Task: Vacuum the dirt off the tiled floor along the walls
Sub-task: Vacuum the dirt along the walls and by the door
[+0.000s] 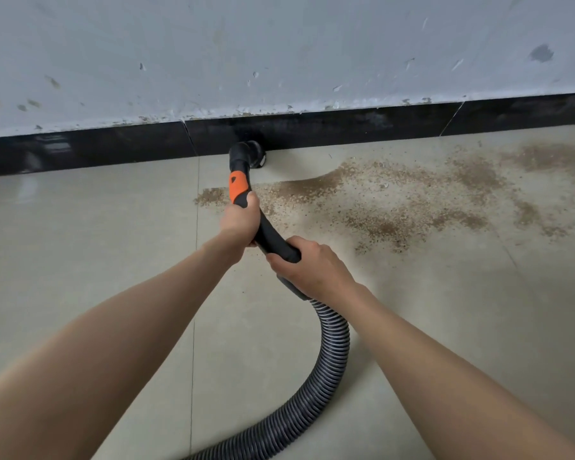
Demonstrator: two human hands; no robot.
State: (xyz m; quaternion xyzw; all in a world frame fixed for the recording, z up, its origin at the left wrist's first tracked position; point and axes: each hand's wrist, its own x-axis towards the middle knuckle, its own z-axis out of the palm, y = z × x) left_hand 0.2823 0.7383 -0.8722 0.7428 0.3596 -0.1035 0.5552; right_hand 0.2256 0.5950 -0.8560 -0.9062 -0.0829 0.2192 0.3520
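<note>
the person's left hand is wrapped round the black and orange plastic vacuum handle, just below the orange section, and the right hand clasps the black cuff lower down, where the ribbed grey flexible hose joins and loops back across the floor. the round black nozzle sits at the foot of the black tiled skirting, on or just above the floor; from this angle contact cannot be confirmed.

as for progress, the pale beige floor tiles to the left of the nozzle look clean, with only a small brown patch just beside the handle. to the right, a broad spread of brown gritty dirt lies along the wall side and stretches well toward the frame edge, so most of this stretch appears still to be done.

no brand, label or legible writing shows on the handle, hose or the scuffed grey-white wall.
</note>
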